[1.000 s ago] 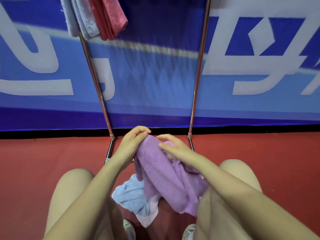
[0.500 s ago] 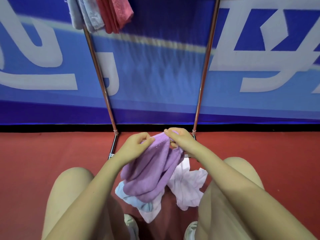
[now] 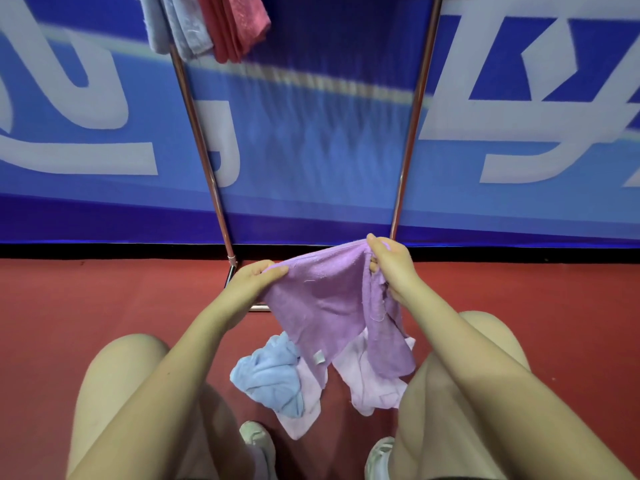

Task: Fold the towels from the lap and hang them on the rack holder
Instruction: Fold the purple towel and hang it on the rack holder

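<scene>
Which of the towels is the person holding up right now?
The purple towel: the left hand and right hand pinch its top corners. The blue towel and pale pink towel lie crumpled on the lap below.

Both hands are taken up: purple towel (image 3: pixel 325 299) is pinched at its top edge by left hand (image 3: pixel 251 284) and right hand (image 3: pixel 391 265), stretched between the fingertips, and the space just below the fingers is blocked by the hanging cloth. Beyond the fingertips, open room is seen between the two rack poles (image 3: pixel 197 133), up to the blue banner (image 3: pixel 311 150). Above and left of the left fingers, the rack's upper left is taken by hung grey towels (image 3: pixel 176 26) and red towels (image 3: pixel 235 22); to their right the gap is free. Below the hands, the lap gap is filled by a light blue towel (image 3: pixel 270 375) and pale pink towels (image 3: pixel 370 382), flanked by both knees. Red floor (image 3: pixel 104 299) lies open outside each wrist.
</scene>
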Action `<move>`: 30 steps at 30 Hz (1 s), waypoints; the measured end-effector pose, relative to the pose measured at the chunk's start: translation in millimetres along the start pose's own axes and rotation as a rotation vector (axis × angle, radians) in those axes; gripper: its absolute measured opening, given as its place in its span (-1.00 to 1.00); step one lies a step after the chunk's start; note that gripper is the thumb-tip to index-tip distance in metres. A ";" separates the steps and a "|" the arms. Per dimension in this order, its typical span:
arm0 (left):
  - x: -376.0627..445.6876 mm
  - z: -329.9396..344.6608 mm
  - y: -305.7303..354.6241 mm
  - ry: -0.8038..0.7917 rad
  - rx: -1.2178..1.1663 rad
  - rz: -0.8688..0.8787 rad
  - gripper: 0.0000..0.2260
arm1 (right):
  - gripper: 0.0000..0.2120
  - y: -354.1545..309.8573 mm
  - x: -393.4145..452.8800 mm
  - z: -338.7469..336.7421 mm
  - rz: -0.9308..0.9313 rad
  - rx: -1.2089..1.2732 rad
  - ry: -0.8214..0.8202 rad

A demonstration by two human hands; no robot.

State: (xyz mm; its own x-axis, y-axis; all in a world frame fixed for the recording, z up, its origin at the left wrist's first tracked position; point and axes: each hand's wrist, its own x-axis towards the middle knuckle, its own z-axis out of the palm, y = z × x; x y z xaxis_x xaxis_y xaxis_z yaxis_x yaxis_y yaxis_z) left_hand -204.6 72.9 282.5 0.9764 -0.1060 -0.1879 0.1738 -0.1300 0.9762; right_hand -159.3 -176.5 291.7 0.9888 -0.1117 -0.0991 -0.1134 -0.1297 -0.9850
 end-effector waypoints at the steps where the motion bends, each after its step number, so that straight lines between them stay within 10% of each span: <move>1: 1.1 -0.1 -0.5 0.004 -0.084 -0.022 -0.80 | -0.60 -0.5 -0.3 -1.5 0.007 0.025 0.006; 10: 9.2 2.4 -1.7 0.150 -0.582 -0.200 -0.65 | -0.66 6.6 -7.3 3.7 0.066 0.133 -0.077; 19: 2.5 34.6 9.9 0.215 -0.560 -0.247 -0.67 | -0.64 18.3 -16.0 11.1 -0.417 -0.798 -0.285; 30: 7.6 47.1 5.8 0.279 -0.166 -0.185 -0.75 | -0.69 -1.5 -18.5 29.1 -0.005 -0.120 -0.225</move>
State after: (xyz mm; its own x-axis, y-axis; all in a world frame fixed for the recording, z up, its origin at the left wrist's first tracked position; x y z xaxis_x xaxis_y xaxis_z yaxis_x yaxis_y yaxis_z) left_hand -202.2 25.0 281.6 0.9199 0.1798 -0.3486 0.3469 0.0422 0.9370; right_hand -174.6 -145.5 290.9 0.9846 0.1097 -0.1363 -0.1058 -0.2472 -0.9632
